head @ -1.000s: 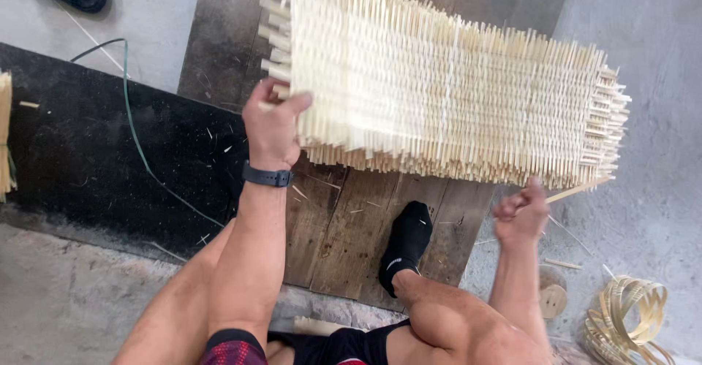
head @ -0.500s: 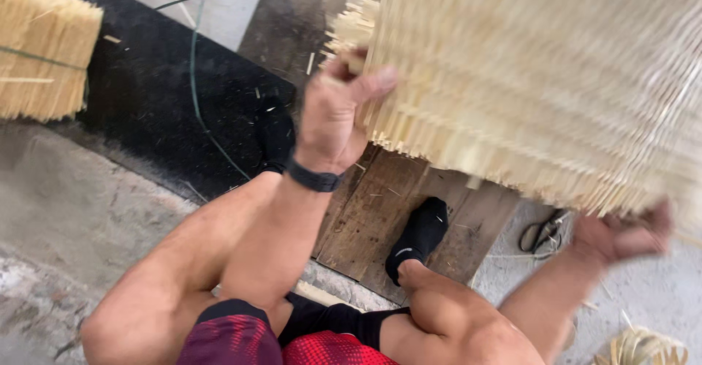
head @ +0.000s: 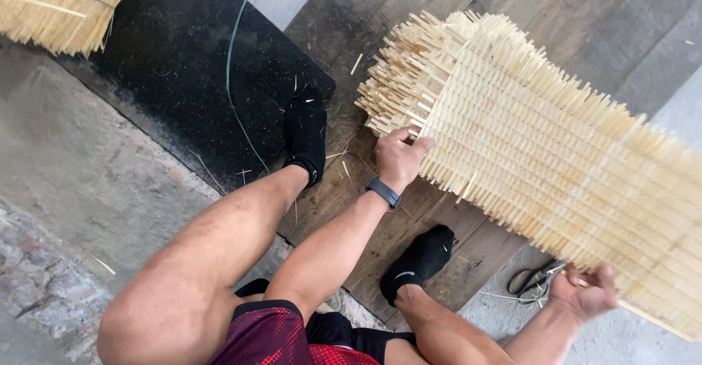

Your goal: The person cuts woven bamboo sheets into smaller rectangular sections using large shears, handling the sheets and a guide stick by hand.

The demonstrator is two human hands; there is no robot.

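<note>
The head view looks down on a person who sits low over a floor of dark wooden planks [head: 570,14] and handles a large woven panel of pale bamboo strips [head: 541,153]. The panel lies slanted across the right half of the picture, from the upper middle down to the right edge, and its lower right part is blurred. Many loose strip ends stick out along its near border and at its upper left corner. The left hand [head: 398,159] is closed on the near edge of the panel close to that corner, with the thumb on top of the strips and the fingers curled under them; a dark watch [head: 383,192] sits on its wrist. The right hand [head: 585,293] is at the lower right, closed around the bottom edge of the panel, where a thin strip passes through its grip; how tightly it holds there, I cannot tell. Just beside the right hand, black scissors [head: 532,279] lie on the floor. Both feet wear black socks [head: 306,132] and rest on the planks under the panel's left end. A black mat [head: 183,65] lies to the left with a thin green cord [head: 235,80] across it, and a bundle of bamboo strips [head: 62,3] is in the upper left corner.
</note>
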